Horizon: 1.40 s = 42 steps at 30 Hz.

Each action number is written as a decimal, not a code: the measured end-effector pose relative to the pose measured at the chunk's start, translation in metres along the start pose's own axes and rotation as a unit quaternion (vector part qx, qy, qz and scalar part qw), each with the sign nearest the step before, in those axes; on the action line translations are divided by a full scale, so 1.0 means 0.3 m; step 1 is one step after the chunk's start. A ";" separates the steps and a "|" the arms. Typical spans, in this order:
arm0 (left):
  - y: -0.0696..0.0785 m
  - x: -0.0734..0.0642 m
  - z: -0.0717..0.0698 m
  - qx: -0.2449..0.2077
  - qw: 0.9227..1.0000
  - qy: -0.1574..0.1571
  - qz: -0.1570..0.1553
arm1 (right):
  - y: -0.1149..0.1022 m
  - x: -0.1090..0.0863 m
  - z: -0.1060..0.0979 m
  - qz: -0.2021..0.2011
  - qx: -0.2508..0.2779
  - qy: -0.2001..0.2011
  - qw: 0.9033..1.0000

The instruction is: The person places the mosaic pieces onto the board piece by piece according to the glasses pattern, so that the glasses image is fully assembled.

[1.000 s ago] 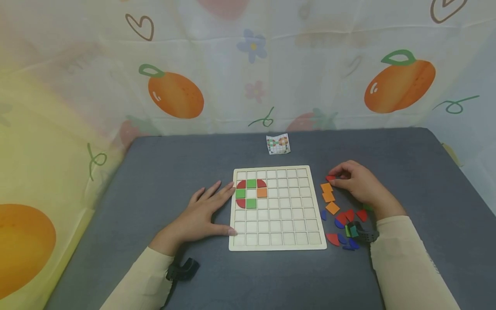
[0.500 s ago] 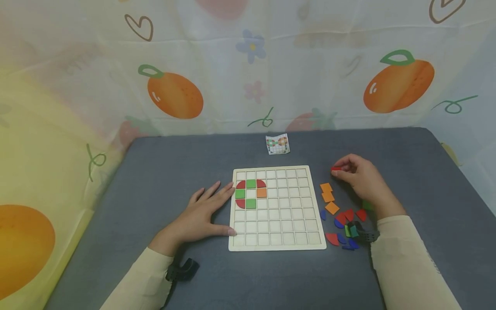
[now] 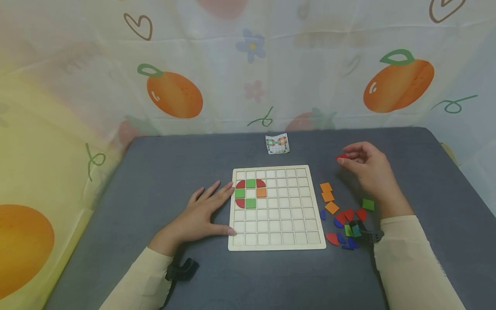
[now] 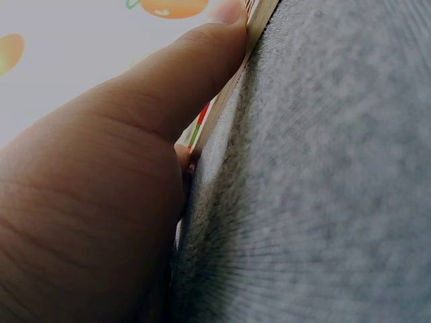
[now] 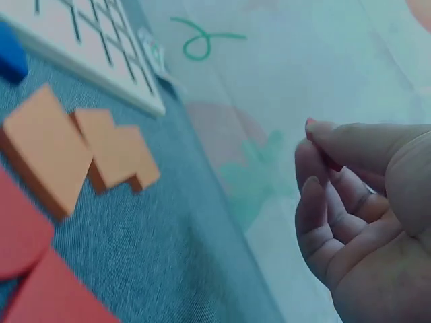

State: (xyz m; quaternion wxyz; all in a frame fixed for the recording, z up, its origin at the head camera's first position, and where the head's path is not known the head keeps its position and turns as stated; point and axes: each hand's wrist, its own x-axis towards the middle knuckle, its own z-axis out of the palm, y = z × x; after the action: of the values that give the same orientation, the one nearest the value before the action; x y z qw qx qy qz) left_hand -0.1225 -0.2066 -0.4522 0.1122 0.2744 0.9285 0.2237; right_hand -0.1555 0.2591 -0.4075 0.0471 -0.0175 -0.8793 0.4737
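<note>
My right hand (image 3: 366,172) pinches a red tile (image 3: 342,157) between thumb and fingers, raised over the table right of the board; in the right wrist view only slivers of the red tile (image 5: 310,126) show. My left hand (image 3: 201,214) lies with fingers spread, fingertips and thumb on the left edge of the wooden grid board (image 3: 284,241). In the board's upper left, red quarter-round tiles (image 3: 261,184), green square tiles (image 3: 250,203) and an orange square tile (image 3: 261,192) form a ring round a bare cell. The left wrist view shows the left thumb (image 4: 195,60) against the board's edge.
Right of the board lie loose orange squares (image 3: 327,196), red quarter-rounds (image 3: 332,239), blue pieces (image 3: 341,238) and green squares (image 3: 368,204). A small printed pattern card (image 3: 277,144) lies behind the board. A fruit-print cloth (image 3: 217,86) hangs beyond the grey table's far edge.
My right hand, holding the red tile, has risen and moved away toward the far right, uncovering a green square. My left hand and the board stay in place.
</note>
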 end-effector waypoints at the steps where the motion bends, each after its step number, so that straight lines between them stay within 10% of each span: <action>1: 0.001 0.000 0.000 -0.001 1.000 0.000 -0.001 | -0.007 -0.002 0.001 -0.005 0.009 0.002 1.000; 42: 0.003 -0.002 -0.004 -0.001 1.000 -0.003 0.001 | -0.203 -0.089 0.297 -0.064 0.128 -0.193 0.971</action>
State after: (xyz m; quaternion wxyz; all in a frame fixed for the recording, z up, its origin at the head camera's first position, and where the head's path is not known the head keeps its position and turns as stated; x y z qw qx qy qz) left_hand -0.1220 -0.2066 -0.4507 0.1148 0.2755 0.9278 0.2237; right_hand -0.1370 0.1494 -0.4072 -0.0910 0.1366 -0.8030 0.5729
